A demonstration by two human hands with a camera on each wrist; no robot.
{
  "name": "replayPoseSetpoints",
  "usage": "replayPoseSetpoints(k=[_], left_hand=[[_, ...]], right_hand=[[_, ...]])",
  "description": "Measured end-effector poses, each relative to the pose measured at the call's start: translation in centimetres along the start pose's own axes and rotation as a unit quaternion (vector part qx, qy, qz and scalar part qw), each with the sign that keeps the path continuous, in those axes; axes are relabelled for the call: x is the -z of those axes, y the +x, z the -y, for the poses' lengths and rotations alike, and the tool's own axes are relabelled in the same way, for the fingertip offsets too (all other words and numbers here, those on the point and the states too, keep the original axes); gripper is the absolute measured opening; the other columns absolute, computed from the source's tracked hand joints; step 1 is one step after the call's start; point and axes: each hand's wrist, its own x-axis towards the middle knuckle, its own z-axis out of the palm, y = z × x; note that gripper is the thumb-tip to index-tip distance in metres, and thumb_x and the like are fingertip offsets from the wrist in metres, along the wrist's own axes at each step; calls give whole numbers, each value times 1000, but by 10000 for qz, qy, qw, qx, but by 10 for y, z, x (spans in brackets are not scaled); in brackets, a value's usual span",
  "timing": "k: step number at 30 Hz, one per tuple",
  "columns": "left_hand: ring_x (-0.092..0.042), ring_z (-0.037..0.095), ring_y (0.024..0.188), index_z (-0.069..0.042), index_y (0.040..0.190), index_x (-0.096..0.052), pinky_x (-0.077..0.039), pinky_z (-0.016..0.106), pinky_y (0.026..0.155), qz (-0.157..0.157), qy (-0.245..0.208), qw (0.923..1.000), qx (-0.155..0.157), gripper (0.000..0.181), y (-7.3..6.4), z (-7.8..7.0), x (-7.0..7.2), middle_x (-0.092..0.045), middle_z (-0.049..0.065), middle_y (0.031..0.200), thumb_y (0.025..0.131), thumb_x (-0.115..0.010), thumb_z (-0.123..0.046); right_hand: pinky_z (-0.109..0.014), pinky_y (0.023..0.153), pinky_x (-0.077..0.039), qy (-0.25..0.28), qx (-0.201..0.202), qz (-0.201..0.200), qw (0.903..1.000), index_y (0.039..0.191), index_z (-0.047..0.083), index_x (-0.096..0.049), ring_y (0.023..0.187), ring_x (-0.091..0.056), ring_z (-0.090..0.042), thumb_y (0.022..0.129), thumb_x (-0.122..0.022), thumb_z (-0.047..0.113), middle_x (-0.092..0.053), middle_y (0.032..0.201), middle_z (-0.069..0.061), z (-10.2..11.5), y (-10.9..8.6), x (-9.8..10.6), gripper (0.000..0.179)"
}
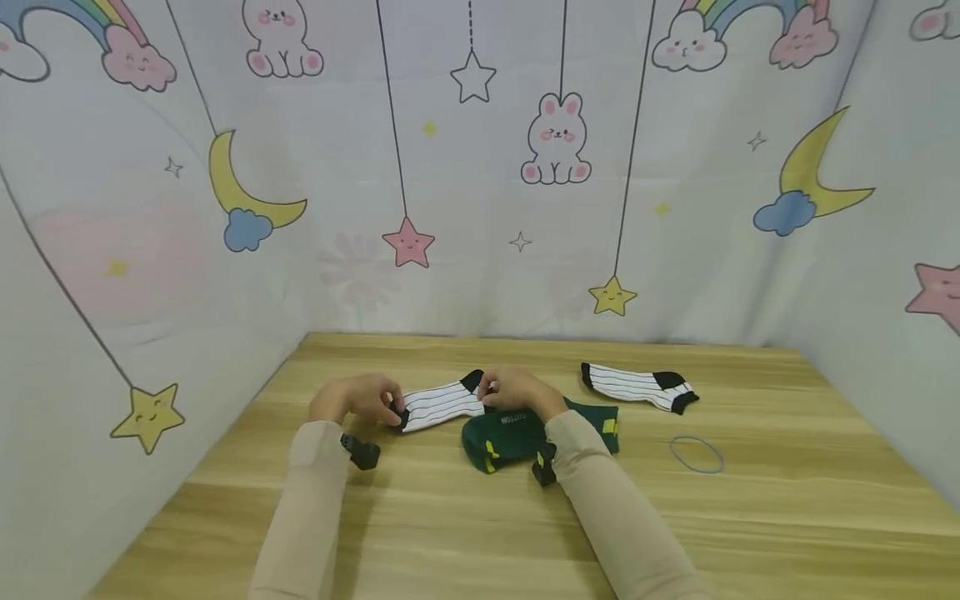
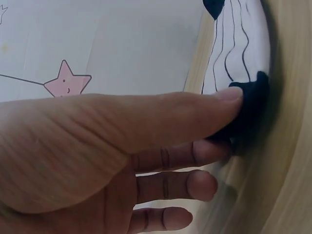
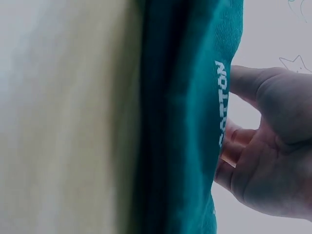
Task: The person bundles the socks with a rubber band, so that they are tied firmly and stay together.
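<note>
A white ankle sock with thin dark stripes and black ends (image 1: 442,406) lies on the table between the hands. My left hand (image 1: 365,397) pinches its black end; the left wrist view shows the thumb (image 2: 229,95) on top of that black part (image 2: 251,107). At the other end, by the black heel, my right hand (image 1: 517,389) holds the sock with its fingertips. Under the right wrist lies a dark green sock with yellow marks (image 1: 498,442) and white lettering. That green sock (image 3: 195,122) hides the right fingertips in the right wrist view.
Farther right lies a second striped sock (image 1: 630,385). A thin bluish ring (image 1: 697,455) rests on the wooden table (image 1: 787,517) nearer to me. Printed cloth walls (image 1: 480,183) close off the back and both sides.
</note>
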Motion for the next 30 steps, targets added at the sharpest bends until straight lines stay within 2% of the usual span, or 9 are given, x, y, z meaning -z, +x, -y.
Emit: replayPoseSetpoints(k=[3,7,10,13,16,19,22,23,30], left_hand=[[-55,16,74,-4,101,-63,-46,28,70,44,-27,10000,-11,16,-1,2,-4,-60,7,92,90,-74,-7],[-54,16,73,-5,100,-61,-43,26,68,76,-32,9999,73,17,-3,5,-9,-59,6,87,89,-74,-5],[-54,17,73,-6,99,-60,-42,26,67,66,-45,9999,134,18,-6,5,-11,-58,6,86,88,-74,-4],[-54,17,72,-6,100,-59,-41,27,66,30,-20,9999,152,18,-5,3,-10,-58,6,84,88,-74,-4],[-53,17,72,-7,100,-59,-40,28,67,-22,46,9997,221,19,-4,1,-9,-58,5,83,89,-74,-4],[-53,18,75,-8,100,-60,-40,30,69,-52,53,9994,328,20,-3,1,-10,-58,5,85,88,-75,-6],[-54,18,74,-8,100,-60,-40,30,69,-43,11,9996,266,19,-1,1,-12,-57,5,82,88,-75,-5],[-53,17,72,-8,99,-60,-41,29,68,-36,-4,9997,228,19,0,1,-13,-57,4,81,88,-75,-5],[-53,14,67,-7,96,-61,-41,28,66,-151,185,9997,-43,17,7,-1,-10,-57,2,76,87,-75,-3]], right_hand=[[-35,86,-49,-51,-167,-79,9998,93,9,-69,94,-60,-18,93,-70,8,-68,101,-3,1,0,-6,1],[-32,83,-48,64,-115,-271,9995,87,10,-69,84,-56,-15,89,-74,4,-67,94,-2,1,1,-15,8],[-29,81,-47,455,25,-319,9984,85,8,-69,80,-53,-11,88,-74,2,-67,89,-1,-3,1,-19,8],[-28,82,-46,1029,104,-187,9945,88,5,-70,83,-54,-10,90,-72,2,-66,92,-3,-11,1,-17,5],[-27,80,-46,1707,15,-27,9853,93,1,-69,84,-55,-11,92,-69,1,-66,94,-5,-18,1,-13,1],[-25,72,-46,2429,-414,6,9692,95,-1,-68,78,-55,-11,93,-65,-2,-64,88,-3,-23,0,-14,4],[-23,65,-45,2886,-747,-15,9545,95,-1,-67,72,-54,-12,94,-63,-3,-60,81,-1,-27,-2,-14,5],[-23,64,-44,2935,-822,-17,9524,95,-1,-67,71,-54,-12,94,-63,-3,-60,81,0,-27,-3,-13,5],[-24,66,-46,2862,-694,-85,9556,97,-2,-66,74,-55,-12,95,-62,-5,-62,84,-2,-28,-8,-8,5]])
